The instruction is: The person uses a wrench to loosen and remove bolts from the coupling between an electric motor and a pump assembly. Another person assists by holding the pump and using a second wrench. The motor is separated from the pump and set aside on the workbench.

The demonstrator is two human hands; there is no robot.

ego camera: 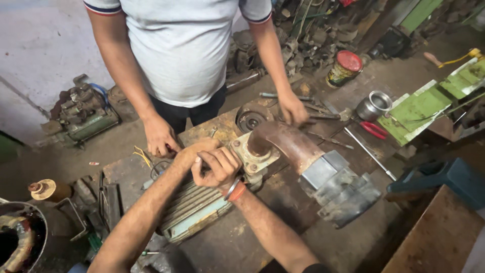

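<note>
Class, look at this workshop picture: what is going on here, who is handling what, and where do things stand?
Two people work at a grimy workbench. The camera wearer's left hand and right hand meet on top of a finned electric motor, fingers curled as if pinching something small. The other person's hands rest by the yellow wires and on the rusty pipe elbow. Red-handled pliers and a steel cup lie aside.

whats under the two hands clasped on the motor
The left hand and right hand rest on the ribbed grey motor, beside the rusty pipe elbow. What they grip is covered by the fingers.
</note>
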